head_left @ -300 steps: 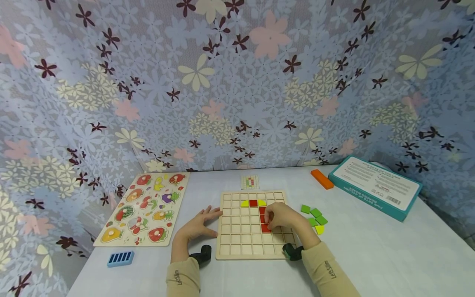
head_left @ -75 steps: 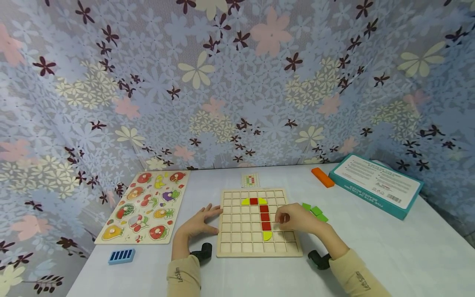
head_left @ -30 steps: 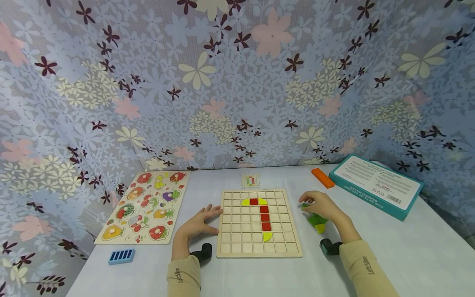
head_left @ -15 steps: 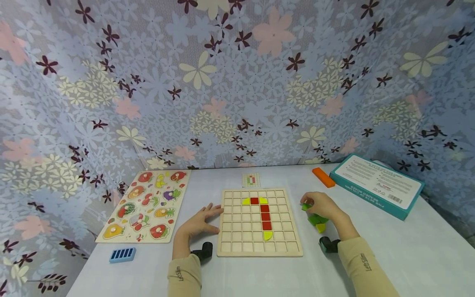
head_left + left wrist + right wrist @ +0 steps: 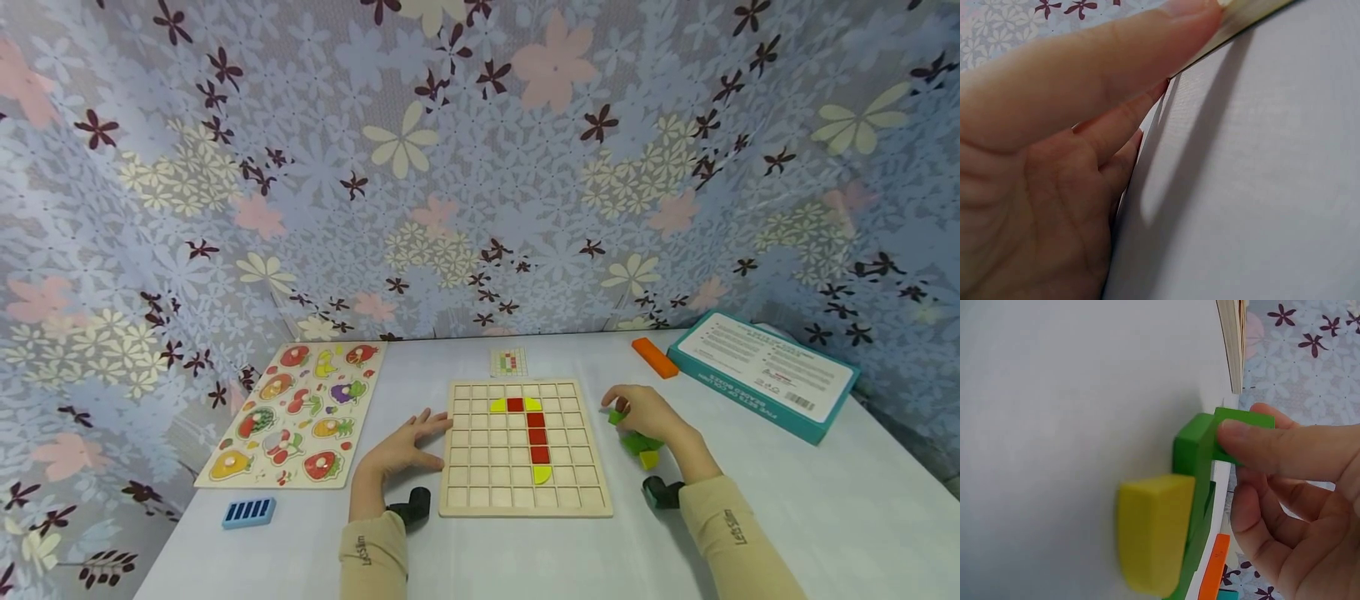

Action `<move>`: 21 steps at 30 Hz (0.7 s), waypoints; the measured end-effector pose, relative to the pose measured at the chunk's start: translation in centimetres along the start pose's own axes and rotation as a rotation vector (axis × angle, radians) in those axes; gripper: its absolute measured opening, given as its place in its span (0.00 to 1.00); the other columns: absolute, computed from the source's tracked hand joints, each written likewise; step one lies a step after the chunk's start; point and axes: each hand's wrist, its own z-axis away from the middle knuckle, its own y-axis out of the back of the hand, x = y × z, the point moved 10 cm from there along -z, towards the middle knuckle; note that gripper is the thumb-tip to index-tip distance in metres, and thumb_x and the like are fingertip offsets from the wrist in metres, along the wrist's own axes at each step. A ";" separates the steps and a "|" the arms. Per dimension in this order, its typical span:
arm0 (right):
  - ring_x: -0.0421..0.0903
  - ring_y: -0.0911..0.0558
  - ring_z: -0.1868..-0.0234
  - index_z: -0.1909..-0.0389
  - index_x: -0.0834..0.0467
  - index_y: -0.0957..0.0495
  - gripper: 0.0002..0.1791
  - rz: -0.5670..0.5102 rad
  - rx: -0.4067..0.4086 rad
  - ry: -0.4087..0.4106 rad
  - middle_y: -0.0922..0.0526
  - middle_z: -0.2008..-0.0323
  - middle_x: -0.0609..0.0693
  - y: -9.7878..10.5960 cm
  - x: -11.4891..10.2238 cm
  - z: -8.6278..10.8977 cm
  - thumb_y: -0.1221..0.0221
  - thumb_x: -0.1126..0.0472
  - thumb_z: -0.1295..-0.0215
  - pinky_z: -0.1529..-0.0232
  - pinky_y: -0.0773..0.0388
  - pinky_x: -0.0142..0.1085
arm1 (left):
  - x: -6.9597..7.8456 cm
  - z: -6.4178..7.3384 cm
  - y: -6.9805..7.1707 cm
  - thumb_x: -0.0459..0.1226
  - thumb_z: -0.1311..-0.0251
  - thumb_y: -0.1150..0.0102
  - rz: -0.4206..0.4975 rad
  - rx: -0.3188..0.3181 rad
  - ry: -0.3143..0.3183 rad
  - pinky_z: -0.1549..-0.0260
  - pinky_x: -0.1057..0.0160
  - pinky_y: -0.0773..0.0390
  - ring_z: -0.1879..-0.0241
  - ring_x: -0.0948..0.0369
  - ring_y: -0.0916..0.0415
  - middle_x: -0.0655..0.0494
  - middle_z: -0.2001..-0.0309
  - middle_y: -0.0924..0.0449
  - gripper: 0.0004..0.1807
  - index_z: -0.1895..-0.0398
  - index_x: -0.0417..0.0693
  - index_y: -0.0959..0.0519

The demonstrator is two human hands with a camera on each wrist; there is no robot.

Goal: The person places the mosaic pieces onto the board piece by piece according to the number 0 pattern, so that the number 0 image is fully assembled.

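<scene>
The right hand (image 5: 647, 412) has its grip closed to a neat pinch, thumb on the near face of a green tile (image 5: 1254, 417), a fingertip showing behind it, the other fingers curled in below! Whether that tile is clear of the desk (image 5: 525, 558), I can't tell from here. Just beside it sit more green tiles (image 5: 1191, 450), bunched together, with a yellow piece (image 5: 1154, 534) at the near end of the bunch, all to the right of the wooden grid board (image 5: 480, 475).

Over to the left hand (image 5: 397, 450): this grip is spread wide, thumb and fingers apart, tips against the board's left edge, pinching nothing.

On the board, a red square (image 5: 514, 404) sits between two yellow rounded pieces (image 5: 498, 406); a column of three red squares (image 5: 537, 437) runs down below the right-hand one, with another yellow rounded piece (image 5: 542, 475) at its foot.

Just behind the board lies a small patterned card (image 5: 508, 362). Farther right, an orange bar (image 5: 655, 358) lies near a teal box (image 5: 765, 375); off to the left, a fruit puzzle (image 5: 292, 417), a blue slotted block (image 5: 249, 512) just in front of it. Floral fabric (image 5: 480, 167) hangs behind everything.
</scene>
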 end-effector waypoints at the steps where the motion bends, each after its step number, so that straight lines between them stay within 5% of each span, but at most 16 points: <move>1: 0.51 0.26 0.66 0.59 0.62 0.23 0.18 -0.010 0.002 -0.006 0.23 0.67 0.56 0.0 0.0 0.0 0.36 0.74 0.54 0.65 0.23 0.41 | 0.1 0.0 0.0 0.33 0.59 0.29 -0.002 -0.002 -0.004 0.34 0.41 0.66 0.29 0.46 0.65 0.49 0.31 0.43 0.40 0.37 0.46 0.32; 21: 0.47 0.26 0.67 0.61 0.62 0.27 0.18 -0.256 0.092 -0.098 0.23 0.69 0.53 0.3 -1.7 0.2 0.32 0.65 0.53 0.69 0.28 0.35 | 0.2 0.0 -0.1 0.33 0.59 0.29 0.017 0.001 -0.011 0.34 0.41 0.67 0.29 0.46 0.66 0.49 0.31 0.43 0.40 0.37 0.45 0.32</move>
